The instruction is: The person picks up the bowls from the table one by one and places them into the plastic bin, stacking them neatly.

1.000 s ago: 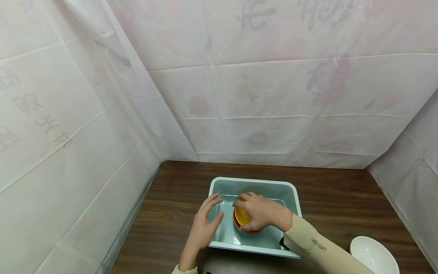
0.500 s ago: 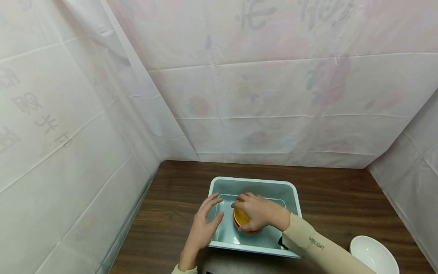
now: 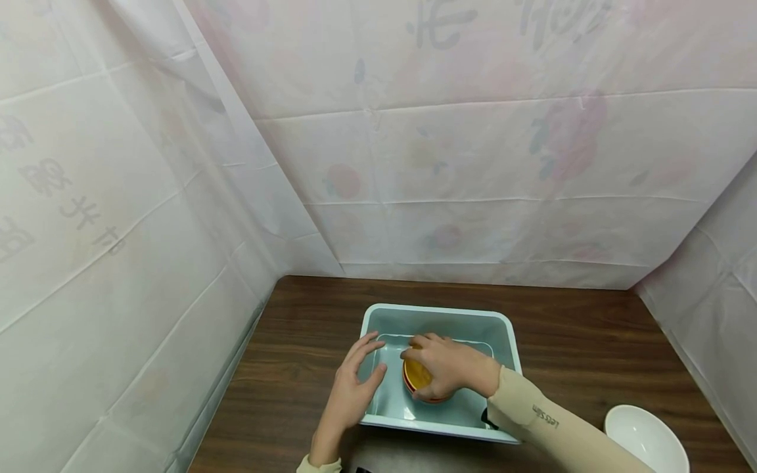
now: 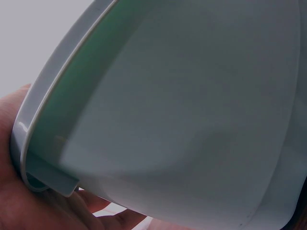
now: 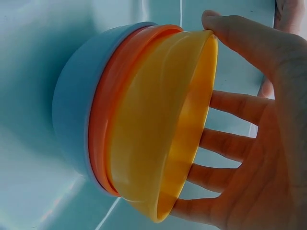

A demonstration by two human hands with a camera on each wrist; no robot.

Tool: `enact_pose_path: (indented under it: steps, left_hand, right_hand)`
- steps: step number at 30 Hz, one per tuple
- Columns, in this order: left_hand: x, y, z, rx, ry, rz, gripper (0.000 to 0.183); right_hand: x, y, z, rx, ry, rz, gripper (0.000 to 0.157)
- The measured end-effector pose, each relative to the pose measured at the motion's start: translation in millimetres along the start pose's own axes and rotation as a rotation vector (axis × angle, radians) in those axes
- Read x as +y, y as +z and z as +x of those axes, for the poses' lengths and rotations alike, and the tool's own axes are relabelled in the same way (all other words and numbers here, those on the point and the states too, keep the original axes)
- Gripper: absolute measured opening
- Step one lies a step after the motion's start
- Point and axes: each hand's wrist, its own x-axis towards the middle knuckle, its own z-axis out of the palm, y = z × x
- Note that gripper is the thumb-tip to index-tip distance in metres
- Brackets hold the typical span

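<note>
Line up the rims

The left hand (image 3: 349, 394), fingers spread, is by the tub (image 3: 437, 309); contact is unclear. The right hand (image 3: 454, 366) pinches the yellow bowl (image 5: 144, 100) by its rim. That sits in the orange bowl (image 5: 101, 115), inside the blue bowl (image 5: 72, 105); straight, even motion should avoid wedging.

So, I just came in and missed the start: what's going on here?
A person's right hand grips a yellow bowl by its rim. That bowl sits partly inside an orange bowl, itself nested in a blue bowl, all inside a pale blue tub. The left hand is at the tub's left edge, thumb and fingers apart. A white bowl lies outside, to the right, on the table.
</note>
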Motion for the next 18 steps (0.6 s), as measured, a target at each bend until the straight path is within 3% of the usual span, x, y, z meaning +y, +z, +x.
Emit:
enact_pose_path:
  steps: [18]
  left_hand:
    - [-0.8, -0.8, 0.6, -0.015, -0.014, -0.010, 0.034]
  right_hand:
    - [0.9, 1.4, 4.1, -0.016, -0.001, -0.007, 0.072]
